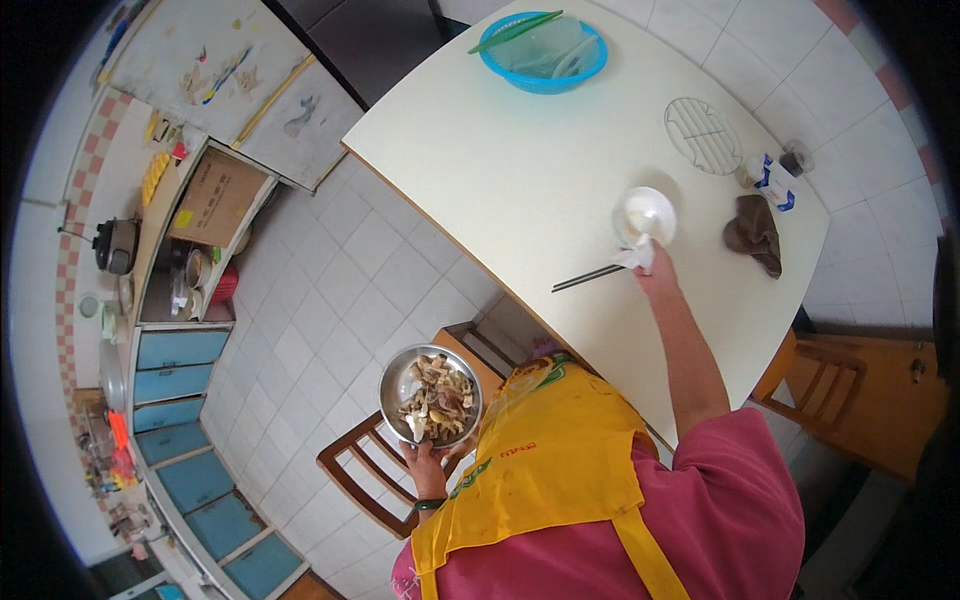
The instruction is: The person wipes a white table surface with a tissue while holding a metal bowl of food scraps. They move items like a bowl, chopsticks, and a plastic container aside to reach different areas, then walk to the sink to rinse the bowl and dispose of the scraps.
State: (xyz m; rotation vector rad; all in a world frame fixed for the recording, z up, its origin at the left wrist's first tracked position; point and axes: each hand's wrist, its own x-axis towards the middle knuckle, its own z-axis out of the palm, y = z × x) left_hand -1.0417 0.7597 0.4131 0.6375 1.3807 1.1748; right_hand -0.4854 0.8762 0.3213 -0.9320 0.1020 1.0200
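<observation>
My left hand (427, 466) grips the near rim of a round stainless steel bowl (388, 384), held beside the table over a wooden chair. Brown food scraps, perhaps bones and shells, lie in it with a bit of white paper. Out over the table, my right hand (660, 271) is closed on a crumpled white tissue (637, 256). The tissue is at the near rim of a small white bowl (649, 206); whether my fingers also grip that rim, I cannot tell. A pair of dark chopsticks (585, 279) lies to the left, the far ends hidden by the tissue.
On the cream table (480, 165) are a blue plastic basket (544, 84), a round wire rack (703, 135), a brown cloth (752, 234) and a white-and-blue packet (776, 182). A wooden chair (367, 472) stands by my left arm. Blue cabinets (180, 349) line the far left.
</observation>
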